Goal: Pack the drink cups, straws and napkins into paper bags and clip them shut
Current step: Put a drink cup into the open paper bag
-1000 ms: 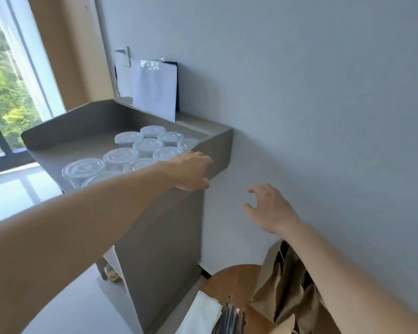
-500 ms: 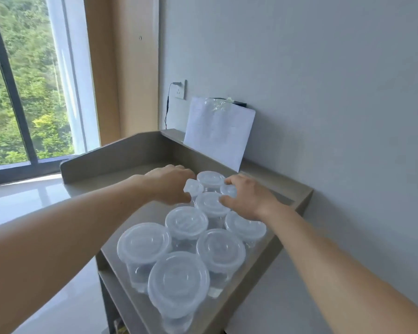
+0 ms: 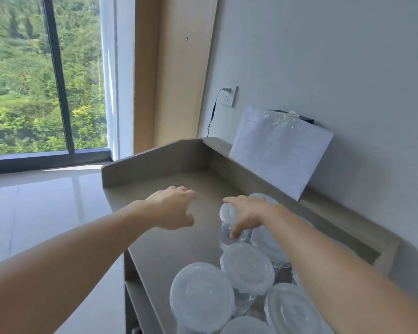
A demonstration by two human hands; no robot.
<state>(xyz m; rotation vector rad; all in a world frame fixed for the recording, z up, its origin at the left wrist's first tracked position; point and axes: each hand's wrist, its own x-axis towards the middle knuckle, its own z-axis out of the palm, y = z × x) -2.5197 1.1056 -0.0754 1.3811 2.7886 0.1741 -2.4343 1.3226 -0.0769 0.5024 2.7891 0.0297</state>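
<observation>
1. Head view: right of centre, the right hand [image 3: 249,213] clamps a clear lidded cup [image 3: 228,214]. The fingers lie over the lid and the thumb presses on its side. The cup leans toward the left.
2. In mid-frame the left hand [image 3: 173,208] hangs over the bare counter [image 3: 169,249], fingers loosely spread, thumb apart, holding nothing. It is near the cup but apart from it.
3. The other cups [image 3: 247,266], all lidded, stand packed together at lower centre and lower right, just beside the gripped one. The right forearm hides part of the group.
4. The grey counter has a raised rim along its back and far end.
5. A white sheet of paper [image 3: 280,150] leans against the wall on the back ledge, above and right of the hands.
6. A wall socket [image 3: 229,97] with a black cable plugged in sits at upper centre. A window [image 3: 34,80] showing green trees fills the upper left, above a glossy floor [image 3: 46,201].
</observation>
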